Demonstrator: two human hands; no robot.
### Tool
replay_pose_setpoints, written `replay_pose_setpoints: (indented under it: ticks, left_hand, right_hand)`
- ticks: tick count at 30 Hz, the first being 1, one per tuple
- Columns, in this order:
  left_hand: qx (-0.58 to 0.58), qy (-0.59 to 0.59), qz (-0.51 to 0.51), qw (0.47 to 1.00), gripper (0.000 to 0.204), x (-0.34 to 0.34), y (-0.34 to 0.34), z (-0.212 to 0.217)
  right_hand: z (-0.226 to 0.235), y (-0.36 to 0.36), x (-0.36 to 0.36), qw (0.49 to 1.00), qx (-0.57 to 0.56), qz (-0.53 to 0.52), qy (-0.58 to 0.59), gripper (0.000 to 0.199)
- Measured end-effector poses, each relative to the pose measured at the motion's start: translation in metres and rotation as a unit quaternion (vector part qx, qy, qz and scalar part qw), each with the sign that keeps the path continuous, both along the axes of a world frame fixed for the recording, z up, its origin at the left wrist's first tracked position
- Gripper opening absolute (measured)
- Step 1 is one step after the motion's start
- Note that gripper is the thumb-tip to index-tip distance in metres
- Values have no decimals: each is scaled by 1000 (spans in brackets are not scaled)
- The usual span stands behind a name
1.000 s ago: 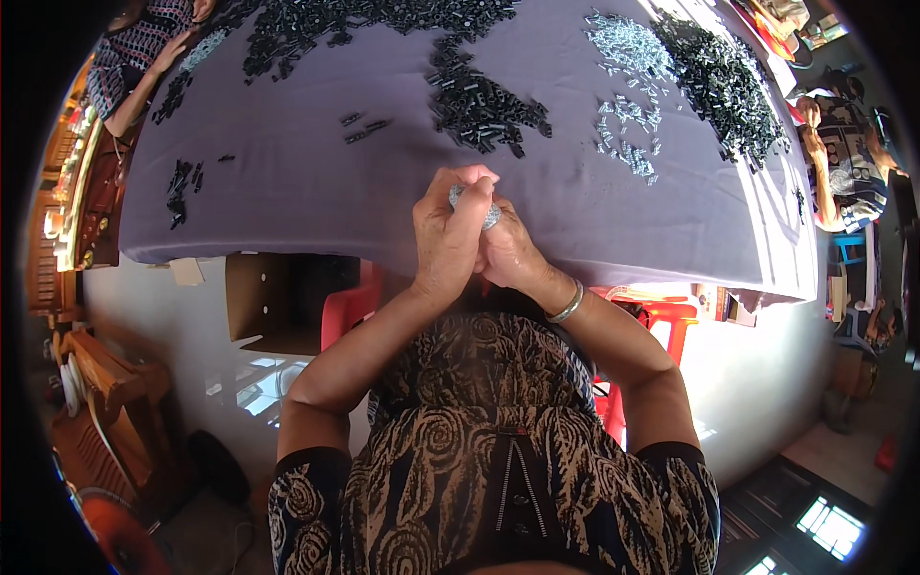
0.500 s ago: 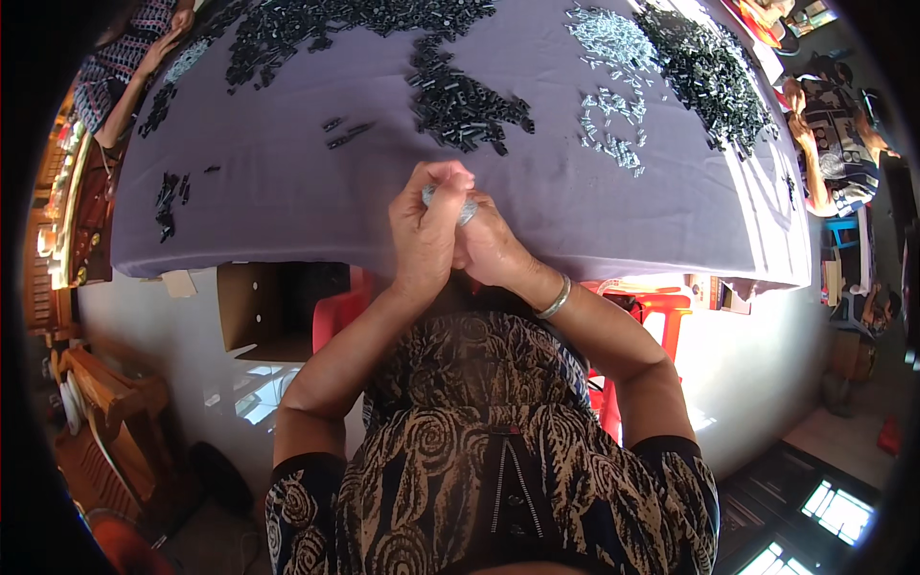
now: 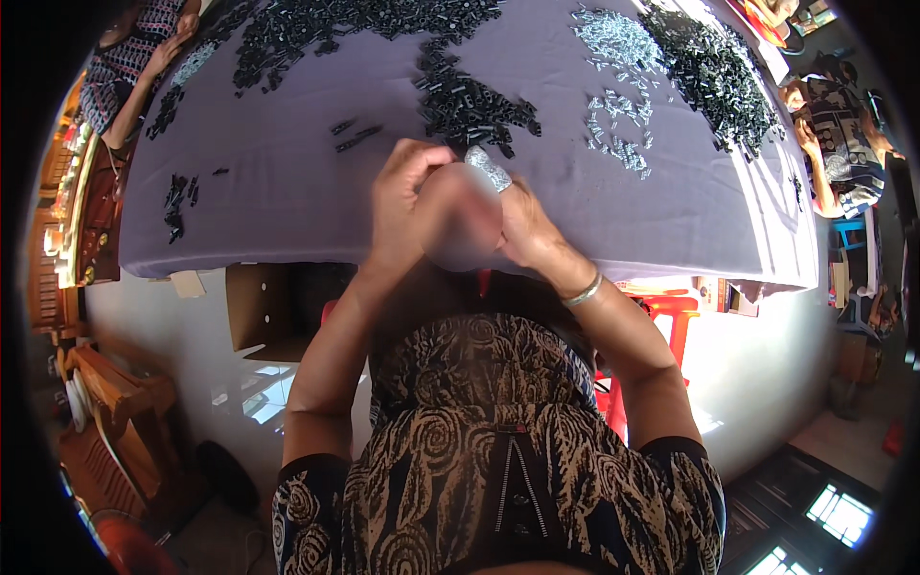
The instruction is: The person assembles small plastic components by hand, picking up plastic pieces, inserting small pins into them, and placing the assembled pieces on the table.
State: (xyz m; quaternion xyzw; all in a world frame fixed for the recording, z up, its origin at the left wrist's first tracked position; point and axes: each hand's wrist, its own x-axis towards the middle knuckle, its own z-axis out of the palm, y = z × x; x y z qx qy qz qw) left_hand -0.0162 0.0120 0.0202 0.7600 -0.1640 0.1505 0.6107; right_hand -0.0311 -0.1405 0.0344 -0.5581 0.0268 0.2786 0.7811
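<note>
Both my hands are raised together above the near edge of a purple-covered table (image 3: 287, 192). A small silvery-clear bundle (image 3: 489, 169) pokes up from my right hand (image 3: 529, 225), whose fingers are closed around its lower end. I cannot make out whether it is a bag or a clump of pieces. Close beside it, my left hand (image 3: 401, 196) has its fingers bent inward. A blurred patch covers the space between the hands, so the left fingertips are hidden. Just beyond lies a pile of small black cylindrical parts (image 3: 470, 105).
More black parts (image 3: 326, 38) spread along the far side. Clear small pieces (image 3: 618, 43) lie at the far right beside another black heap (image 3: 714, 81). Few black pieces (image 3: 355, 134) lie left of my hands. Other people (image 3: 839, 144) sit at both sides. A red stool (image 3: 671, 316) stands below.
My hands have come slightly apart from a tight clasp. The silvery bundle has moved up and right and now shows more. The view has shifted slightly.
</note>
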Motion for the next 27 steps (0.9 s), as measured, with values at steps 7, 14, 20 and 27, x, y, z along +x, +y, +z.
replay_pose_setpoints:
  ticks: [7, 14, 20, 27]
  left_hand:
    - [326, -72, 232, 914, 10, 21, 37, -5]
    - [322, -83, 266, 905, 18, 24, 40, -5]
    - [62, 3, 35, 997, 16, 3, 0, -3]
    - [-298, 273, -59, 913, 23, -21, -23, 2]
  right_hand:
    - [-6, -49, 30, 797, -414, -211, -385, 14]
    - [-15, -38, 34, 693, -563, -138, -429, 22]
    - [-12, -35, 29, 774, -415, -224, -423, 15]
    - [-7, 1, -1, 751, -335, -213, -527, 14]
